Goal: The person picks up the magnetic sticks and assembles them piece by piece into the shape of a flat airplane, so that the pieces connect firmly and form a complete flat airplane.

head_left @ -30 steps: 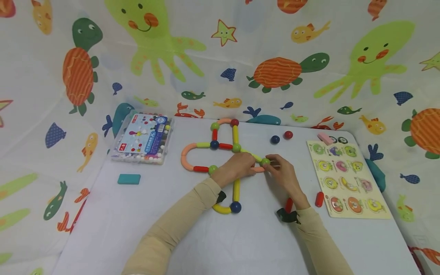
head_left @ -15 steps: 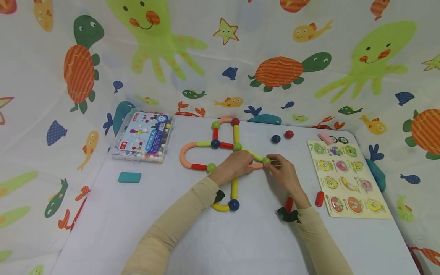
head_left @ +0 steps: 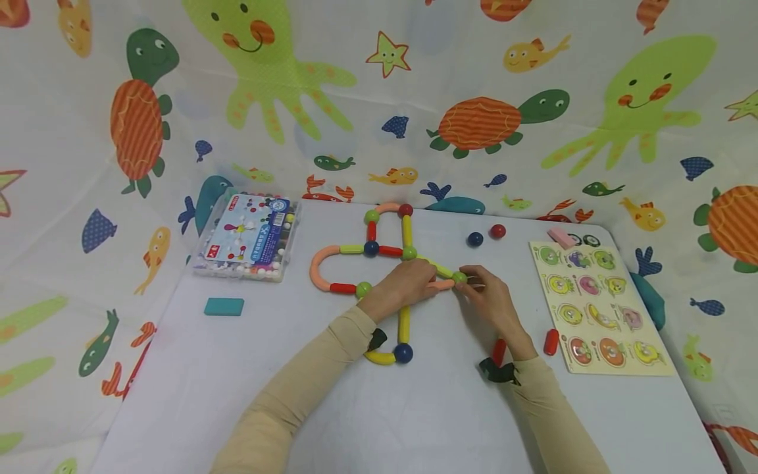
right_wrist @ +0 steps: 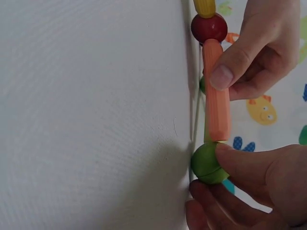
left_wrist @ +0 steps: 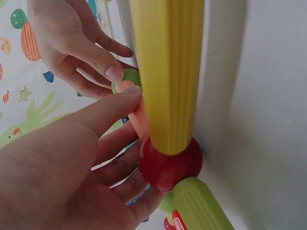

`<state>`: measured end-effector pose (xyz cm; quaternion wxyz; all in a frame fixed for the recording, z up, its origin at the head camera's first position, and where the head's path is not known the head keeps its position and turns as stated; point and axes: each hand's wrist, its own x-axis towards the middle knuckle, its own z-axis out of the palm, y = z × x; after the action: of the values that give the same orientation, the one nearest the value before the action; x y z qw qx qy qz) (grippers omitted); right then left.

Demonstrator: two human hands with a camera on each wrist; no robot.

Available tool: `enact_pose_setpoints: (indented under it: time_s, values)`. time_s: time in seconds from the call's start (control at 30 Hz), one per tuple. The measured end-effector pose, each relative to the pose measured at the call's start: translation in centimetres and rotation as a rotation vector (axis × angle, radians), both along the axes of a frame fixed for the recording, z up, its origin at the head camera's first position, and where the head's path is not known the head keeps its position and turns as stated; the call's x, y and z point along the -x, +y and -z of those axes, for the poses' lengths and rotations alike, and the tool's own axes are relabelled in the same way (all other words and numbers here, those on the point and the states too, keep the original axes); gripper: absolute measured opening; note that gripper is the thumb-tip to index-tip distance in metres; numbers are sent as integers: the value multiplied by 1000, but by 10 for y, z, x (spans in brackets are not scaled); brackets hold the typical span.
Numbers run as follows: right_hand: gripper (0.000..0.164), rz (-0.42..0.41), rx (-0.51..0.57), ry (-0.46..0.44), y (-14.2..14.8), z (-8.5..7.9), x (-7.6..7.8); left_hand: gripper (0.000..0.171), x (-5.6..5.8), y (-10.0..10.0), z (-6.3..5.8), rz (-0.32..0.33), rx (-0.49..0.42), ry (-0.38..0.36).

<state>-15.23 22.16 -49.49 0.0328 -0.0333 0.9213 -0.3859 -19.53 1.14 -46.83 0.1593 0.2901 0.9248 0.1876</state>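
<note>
A flat figure of rods and balls lies mid-table in the head view. My left hand (head_left: pixel 408 284) pinches a peach rod (right_wrist: pixel 217 115) between thumb and fingers. One end of that rod meets a red ball (left_wrist: pixel 170 165), to which a yellow rod (left_wrist: pixel 168 81) and a light green rod (left_wrist: pixel 199 206) also join. At the other end is a green ball (right_wrist: pixel 208 163), pinched by my right hand (head_left: pixel 490 299). A light green rod (head_left: pixel 441 270) runs from this ball to another green ball (head_left: pixel 409 253). My left hand hides the red ball in the head view.
A clear box (head_left: pixel 245 237) of pieces stands back left, a teal block (head_left: pixel 224 307) before it. Loose blue (head_left: pixel 475 239) and red (head_left: pixel 497 231) balls lie back right. A fruit puzzle board (head_left: pixel 601 309) is at right, near red rods (head_left: pixel 551 342) (head_left: pixel 499 352).
The lower left part of the figure, with its peach curve and lower blue ball, has shifted slightly left. Both hands keep their holds and have hardly moved.
</note>
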Motion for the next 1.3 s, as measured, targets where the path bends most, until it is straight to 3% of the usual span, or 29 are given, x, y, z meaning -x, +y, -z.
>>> enact_pose_setpoints:
  time_s: [0.37, 1.0, 1.17, 1.3]
  values:
    - [42, -23, 17, -6, 2, -1, 1, 26, 0, -1, 2, -17, -44, -2]
    - [46, -23, 46, -40, 4, -3, 1, 31, 0, -4, 1, -7, -37, -14]
    - [47, -29, 48, -34, 6, -4, 0, 37, -3, -10, -4, -53, -67, -52]
    - [46, -30, 52, -18, 10, -8, 0, 39, -5, -27, -8, -105, -129, -65]
